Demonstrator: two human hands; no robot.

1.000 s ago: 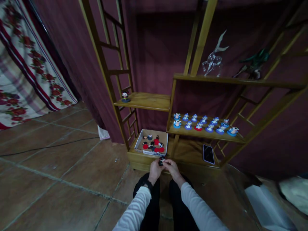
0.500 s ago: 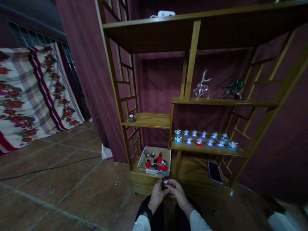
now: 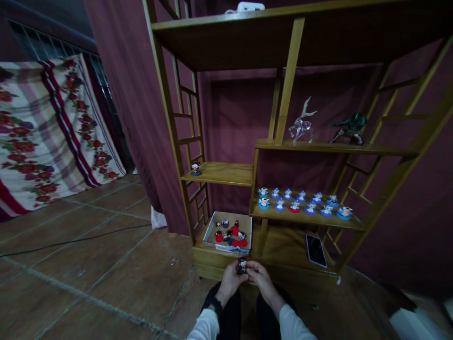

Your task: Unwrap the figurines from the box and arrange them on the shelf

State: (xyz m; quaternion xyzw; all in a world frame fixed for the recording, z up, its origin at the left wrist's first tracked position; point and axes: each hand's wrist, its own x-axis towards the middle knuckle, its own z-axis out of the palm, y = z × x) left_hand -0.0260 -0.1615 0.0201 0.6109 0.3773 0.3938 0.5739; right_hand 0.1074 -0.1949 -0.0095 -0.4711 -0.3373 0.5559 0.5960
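Between both hands, just in front of the lowest shelf, is a small black-haired figurine (image 3: 242, 266), held upright. My left hand (image 3: 230, 279) grips it from the left and my right hand (image 3: 260, 276) from the right, fingers closed around its sides and base. Just beyond them a shallow cardboard box (image 3: 230, 251) stands on the lowest shelf, with several red and black figurines (image 3: 234, 231) lying jumbled inside. A similar dark-based figurine (image 3: 195, 168) stands at the left end of the small middle shelf (image 3: 226, 172).
Several blue, purple and red-based figurines (image 3: 279, 204) stand in two rows on the right shelf. Below them lies a dark-screened phone (image 3: 316, 250). Higher up are a clear glass deer (image 3: 301, 127) and a green figure (image 3: 352, 127). A black cable (image 3: 74, 241) crosses the floor.
The camera view has shifted slightly. Both hands keep hold of the figurine, which now shows a little more upright.
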